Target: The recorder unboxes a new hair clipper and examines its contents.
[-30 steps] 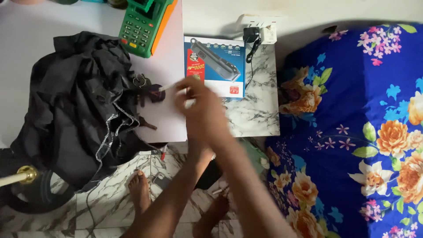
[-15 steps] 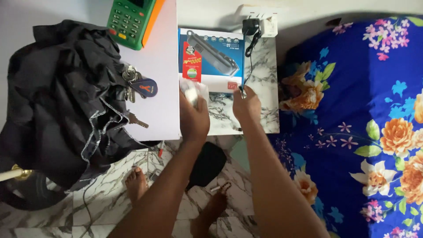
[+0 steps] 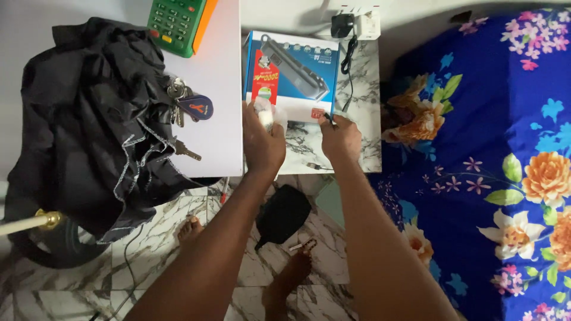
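My left hand (image 3: 262,139) grips a small clear plastic wrapper (image 3: 266,113) with something pale inside, held at the near edge of a blue box (image 3: 291,74) picturing a long grey device. My right hand (image 3: 340,137) pinches a thin dark cable end (image 3: 329,118) near the box's lower right corner. Both hands hover over a marble-patterned small table (image 3: 357,142). The black cable (image 3: 349,65) runs up to a black charger (image 3: 341,25) plugged in by the wall.
A white table (image 3: 220,89) on the left bears a green keypad terminal (image 3: 175,24), a bunch of keys with a dark blue fob (image 3: 193,107) and a black garment (image 3: 89,119). A blue floral bedsheet (image 3: 488,154) fills the right. My bare feet and a black object (image 3: 284,214) are on the marble floor.
My right hand came away from the keys and moved right to the cable by the box. My left hand now holds the clear wrapper at the box's near edge.
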